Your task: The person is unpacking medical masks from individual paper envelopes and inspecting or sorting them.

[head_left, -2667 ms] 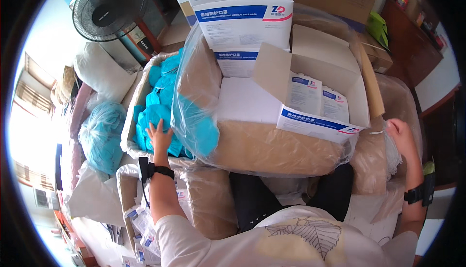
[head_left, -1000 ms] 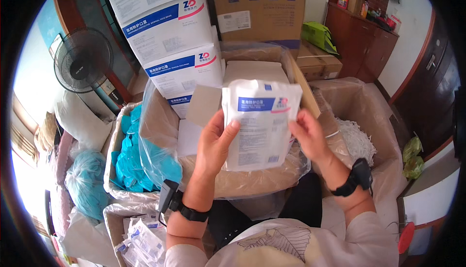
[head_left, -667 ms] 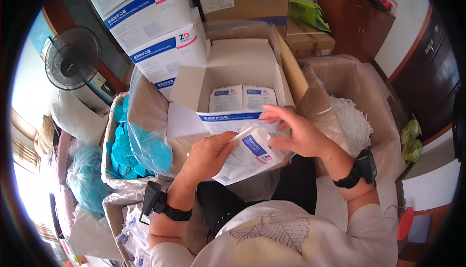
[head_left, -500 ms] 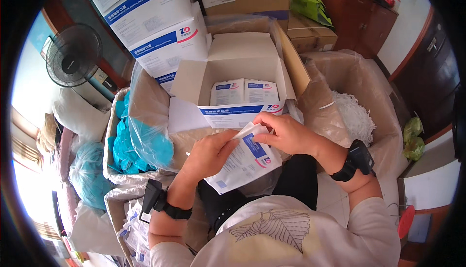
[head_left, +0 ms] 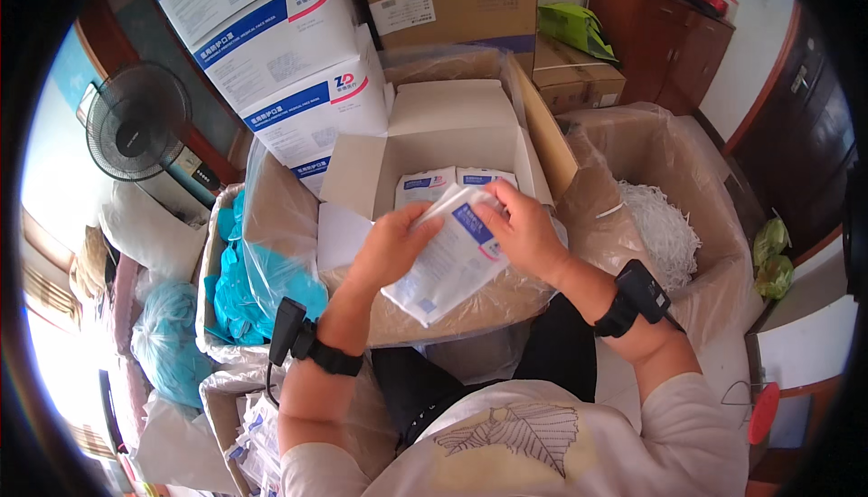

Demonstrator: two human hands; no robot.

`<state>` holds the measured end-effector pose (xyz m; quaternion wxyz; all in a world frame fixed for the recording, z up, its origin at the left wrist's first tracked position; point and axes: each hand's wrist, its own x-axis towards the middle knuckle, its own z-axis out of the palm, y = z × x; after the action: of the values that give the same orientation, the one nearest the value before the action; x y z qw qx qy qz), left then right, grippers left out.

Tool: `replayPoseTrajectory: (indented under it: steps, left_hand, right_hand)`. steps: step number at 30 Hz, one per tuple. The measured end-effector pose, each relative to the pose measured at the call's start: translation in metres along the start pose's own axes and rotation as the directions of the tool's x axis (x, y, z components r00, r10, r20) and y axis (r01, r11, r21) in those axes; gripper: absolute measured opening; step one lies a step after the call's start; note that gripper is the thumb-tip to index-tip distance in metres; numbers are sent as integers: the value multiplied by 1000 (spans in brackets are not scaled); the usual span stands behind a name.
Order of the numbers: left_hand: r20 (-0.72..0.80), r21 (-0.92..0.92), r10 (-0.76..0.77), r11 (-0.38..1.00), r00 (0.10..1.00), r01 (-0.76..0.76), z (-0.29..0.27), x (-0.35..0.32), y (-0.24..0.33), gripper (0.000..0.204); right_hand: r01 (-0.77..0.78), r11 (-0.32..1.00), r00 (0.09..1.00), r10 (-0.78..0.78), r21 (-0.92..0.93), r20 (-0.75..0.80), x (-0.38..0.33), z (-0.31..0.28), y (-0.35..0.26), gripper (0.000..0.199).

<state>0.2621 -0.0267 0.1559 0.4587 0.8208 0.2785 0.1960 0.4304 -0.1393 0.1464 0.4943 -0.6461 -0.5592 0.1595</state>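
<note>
left hand (head_left: 391, 242), right hand (head_left: 524, 230), both clamped on the white packet (head_left: 445, 259) as its long axis slanted lower-left between them!

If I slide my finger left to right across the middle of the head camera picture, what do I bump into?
Bag of blue stuff → blue pile → left hand → white packet → right hand → white strip pile → yellow-green bag.
</note>
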Motion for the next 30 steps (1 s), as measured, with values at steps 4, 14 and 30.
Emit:
replayPoseTrajectory:
  steps: [4,14,30]
  left_hand:
    - [27,-301,46,953,999,-36,-12,33,6,27]
    - [-618,492,504,847,603,-203,-17,84,-60,38]
    - [-26,643,-42,765,999,49,6,12,-85,25]
  right_hand:
    - [106,993,985,-99,46,-140,29,-14,1,22]
    - [70,979,997,-60,194,-53,28,-51,14,17]
    - [84,986,893,-11,-142,449,12,17,98,30]
